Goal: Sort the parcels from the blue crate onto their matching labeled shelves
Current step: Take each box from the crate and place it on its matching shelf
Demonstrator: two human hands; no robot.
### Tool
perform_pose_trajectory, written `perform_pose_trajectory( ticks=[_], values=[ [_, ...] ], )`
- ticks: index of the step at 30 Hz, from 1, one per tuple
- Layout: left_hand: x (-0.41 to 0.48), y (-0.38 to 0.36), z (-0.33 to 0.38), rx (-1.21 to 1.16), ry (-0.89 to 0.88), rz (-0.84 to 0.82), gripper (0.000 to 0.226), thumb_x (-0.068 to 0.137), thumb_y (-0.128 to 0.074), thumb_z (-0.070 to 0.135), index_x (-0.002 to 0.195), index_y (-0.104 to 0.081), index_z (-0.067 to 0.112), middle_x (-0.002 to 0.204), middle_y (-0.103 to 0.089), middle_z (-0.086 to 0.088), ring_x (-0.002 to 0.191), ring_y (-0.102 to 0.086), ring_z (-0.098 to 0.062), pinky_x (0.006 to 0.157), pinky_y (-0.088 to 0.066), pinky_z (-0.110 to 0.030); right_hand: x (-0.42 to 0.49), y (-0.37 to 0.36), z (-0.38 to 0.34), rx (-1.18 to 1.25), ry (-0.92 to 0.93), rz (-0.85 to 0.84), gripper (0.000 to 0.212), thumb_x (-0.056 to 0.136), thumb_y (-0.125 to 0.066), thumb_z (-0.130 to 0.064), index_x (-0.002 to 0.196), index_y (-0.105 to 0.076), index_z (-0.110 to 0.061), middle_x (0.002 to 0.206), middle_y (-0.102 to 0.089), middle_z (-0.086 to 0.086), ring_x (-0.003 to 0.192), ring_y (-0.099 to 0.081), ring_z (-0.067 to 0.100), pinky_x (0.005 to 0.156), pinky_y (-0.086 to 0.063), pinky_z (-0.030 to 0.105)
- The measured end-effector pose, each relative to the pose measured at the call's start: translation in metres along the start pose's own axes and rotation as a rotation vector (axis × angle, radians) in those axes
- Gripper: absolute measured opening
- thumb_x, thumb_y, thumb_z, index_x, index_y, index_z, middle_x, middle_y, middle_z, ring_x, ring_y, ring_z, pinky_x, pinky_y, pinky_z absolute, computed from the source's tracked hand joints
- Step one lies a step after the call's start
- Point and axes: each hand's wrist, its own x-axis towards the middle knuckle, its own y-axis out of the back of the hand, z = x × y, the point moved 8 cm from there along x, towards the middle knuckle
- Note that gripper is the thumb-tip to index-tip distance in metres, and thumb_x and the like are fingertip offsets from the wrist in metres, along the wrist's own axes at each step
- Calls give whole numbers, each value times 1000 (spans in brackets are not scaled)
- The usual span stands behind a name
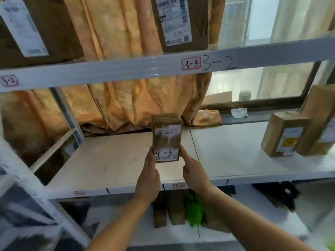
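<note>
At centre frame, a small brown parcel (pixel 166 134) marked 4-3 stands upright over the middle shelf (pixel 117 160). The left hand (pixel 147 171) and right hand (pixel 194 171) clasp its lower edges from below. Other boxes (pixel 284 134) sit at frame right.

On the white shelf (pixel 108 163), at right, a small box (pixel 284 134) touches a taller box (pixel 319 120).
</note>
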Motion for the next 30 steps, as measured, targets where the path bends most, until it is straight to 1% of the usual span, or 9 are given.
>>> perform_pose_trajectory(
  ticks=[3, 6, 9, 16, 19, 21, 25, 28, 30],
  values=[
    [16, -40, -14, 25, 6, -132, 85, 94, -39, 7, 139, 19, 51, 159, -7, 10, 108, -55, -15, 87, -39, -12, 14, -5, 40, -52, -35, -101, 89, 86, -40, 8, 150, 1, -36, 147, -46, 2, 122, -55, 24, 102, -45, 33],
    [28, -76, -23, 52, 0, -247, 88, 93, -38, 4, 134, 23, 52, 157, -20, 1, 69, -56, -10, 62, -44, -13, 24, -11, 79, -118, -59, -213, 97, 84, -40, 9, 142, 14, -47, 146, -46, 8, 117, -57, 30, 98, -49, 40],
    [42, -107, -35, 116, -24, -319, 93, 90, -40, 1, 139, 25, 44, 156, -22, -3, 57, -52, -11, 51, -41, -15, 39, -20, 116, -175, -69, -301, 100, 83, -38, 10, 142, 18, -47, 142, -50, 14, 108, -59, 37, 86, -52, 45],
    [66, -151, -75, 186, -46, -364, 87, 90, -40, -1, 146, 16, 37, 148, -34, -17, 48, -47, -9, 42, -35, -15, 55, -54, 167, -162, -48, -331, 105, 77, -33, 15, 144, 17, -49, 143, -47, 18, 110, -56, 46, 87, -50, 56],
    [61, -160, -93, 192, -77, -383, 85, 92, -39, 4, 145, 17, 39, 154, -24, -9, 72, -61, -19, 64, -53, -29, 52, -76, 178, -128, 7, -334, 102, 79, -31, 13, 145, 16, -49, 152, -36, 11, 123, -51, 39, 97, -46, 55],
    [58, -165, -99, 182, -101, -385, 79, 93, -37, 7, 146, 15, 36, 157, -17, -3, 94, -60, -24, 80, -48, -30, 50, -85, 185, -119, 8, -321, 94, 84, -31, 8, 146, 15, -45, 152, -35, 12, 124, -51, 36, 98, -46, 52],
    [58, -171, -105, 179, -125, -387, 72, 93, -34, 2, 151, 3, 24, 160, -6, 3, 130, -40, -26, 104, -37, -32, 48, -94, 192, -204, 37, -263, 92, 83, -34, 5, 149, 14, -38, 136, -53, 19, 103, -58, 42, 83, -49, 45],
    [59, -171, -109, 181, -106, -364, 68, 94, -33, 1, 151, -1, 17, 160, -8, 2, 139, -28, -17, 107, -22, -15, 45, -96, 190, -268, 70, -237, 92, 81, -36, 4, 150, 12, -36, 126, -58, 22, 97, -57, 41, 80, -49, 47],
    [58, -169, -108, 161, -103, -343, 65, 94, -32, 0, 151, -5, 14, 159, -14, -1, 141, -26, -15, 110, -19, -16, 45, -97, 192, -282, 66, -225, 90, 83, -37, 3, 150, 11, -36, 127, -57, 19, 102, -57, 38, 82, -48, 47]
  ],
)
